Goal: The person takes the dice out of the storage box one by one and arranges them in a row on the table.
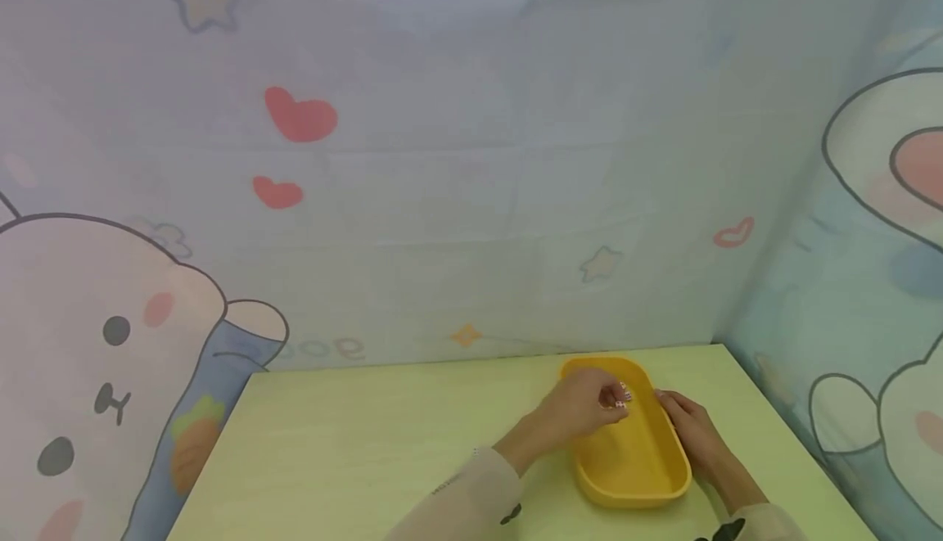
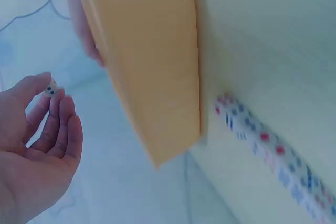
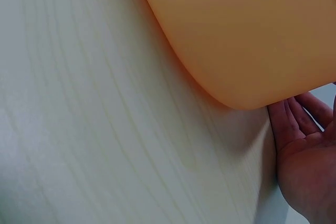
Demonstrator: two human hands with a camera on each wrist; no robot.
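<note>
My left hand (image 1: pixel 582 402) is over the yellow tray (image 1: pixel 633 498), coming in from its left side. In the left wrist view, its thumb and fingertips pinch a white die (image 2: pixel 51 88) with dark dots. Small white dotted dice (image 1: pixel 626 394) show by those fingertips in the head view; whether some lie inside the tray I cannot tell. Along the tray's right side, my right hand (image 1: pixel 692 435) holds the rim and outer wall; the wall partly hides its fingers in the right wrist view. A straight row of dice (image 2: pixel 273 150) lies on the table beside the tray.
The pale wood-grain table (image 1: pixel 354 443) extends left of the tray. Behind it hangs a cloth backdrop (image 1: pixel 457 197) printed with hearts and stars, and a printed side cloth (image 1: pixel 847 295) borders the right edge. My left forearm mostly hides the dice row in the head view.
</note>
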